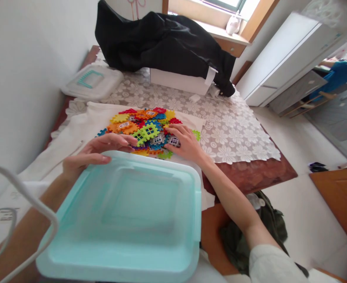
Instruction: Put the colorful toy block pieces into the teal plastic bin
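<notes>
A pile of colourful plastic interlocking blocks [148,127] lies on a white cloth [81,125] on the table. My left hand [98,151] lies flat at the pile's near left edge, fingers stretched out and touching the blocks. My right hand [182,141] rests on the pile's right side, fingers spread over the pieces. Neither hand grips a piece. A large pale turquoise plastic bin [126,220] sits bottom-up in front of me, just below both hands, hiding the near part of the table.
A white bin lid [92,82] lies at the back left. A black garment [161,43] drapes over a white box [179,80]. Lace tablecloth [235,133] covers the table's right side. A white cable [28,200] hangs at left. A dark bag [264,220] lies on the floor.
</notes>
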`<action>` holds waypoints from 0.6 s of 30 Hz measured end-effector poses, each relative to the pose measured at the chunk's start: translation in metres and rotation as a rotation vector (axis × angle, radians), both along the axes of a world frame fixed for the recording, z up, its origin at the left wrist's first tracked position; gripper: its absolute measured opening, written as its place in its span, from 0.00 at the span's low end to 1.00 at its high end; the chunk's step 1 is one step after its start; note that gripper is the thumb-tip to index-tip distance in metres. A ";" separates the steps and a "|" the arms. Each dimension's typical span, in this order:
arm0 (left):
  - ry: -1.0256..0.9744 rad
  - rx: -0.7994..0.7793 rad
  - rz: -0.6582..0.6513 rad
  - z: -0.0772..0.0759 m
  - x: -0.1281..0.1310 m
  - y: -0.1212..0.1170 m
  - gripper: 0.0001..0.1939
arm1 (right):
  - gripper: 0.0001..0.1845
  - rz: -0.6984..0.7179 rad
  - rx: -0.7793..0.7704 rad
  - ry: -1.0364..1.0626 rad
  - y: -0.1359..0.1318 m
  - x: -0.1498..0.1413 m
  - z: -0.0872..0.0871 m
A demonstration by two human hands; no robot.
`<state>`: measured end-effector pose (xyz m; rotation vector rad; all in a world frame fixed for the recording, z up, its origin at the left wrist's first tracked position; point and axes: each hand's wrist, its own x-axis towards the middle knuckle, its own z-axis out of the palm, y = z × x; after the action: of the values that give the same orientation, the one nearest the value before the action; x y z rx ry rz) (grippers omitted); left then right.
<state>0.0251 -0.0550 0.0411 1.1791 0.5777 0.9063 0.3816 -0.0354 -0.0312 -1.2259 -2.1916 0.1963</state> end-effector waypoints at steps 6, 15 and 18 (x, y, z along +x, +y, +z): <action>0.096 -0.125 -0.175 0.004 -0.002 -0.002 0.24 | 0.15 -0.032 0.035 0.058 0.003 0.002 0.001; 0.126 0.018 0.128 -0.002 0.000 -0.002 0.16 | 0.20 -0.159 -0.052 0.056 0.011 0.006 -0.006; 0.144 0.010 0.164 -0.001 -0.002 -0.001 0.15 | 0.13 -0.158 -0.043 0.138 0.015 0.008 -0.006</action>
<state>0.0234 -0.0556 0.0403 1.2255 0.7967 0.9689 0.3901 -0.0206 -0.0372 -1.3606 -1.9726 0.2560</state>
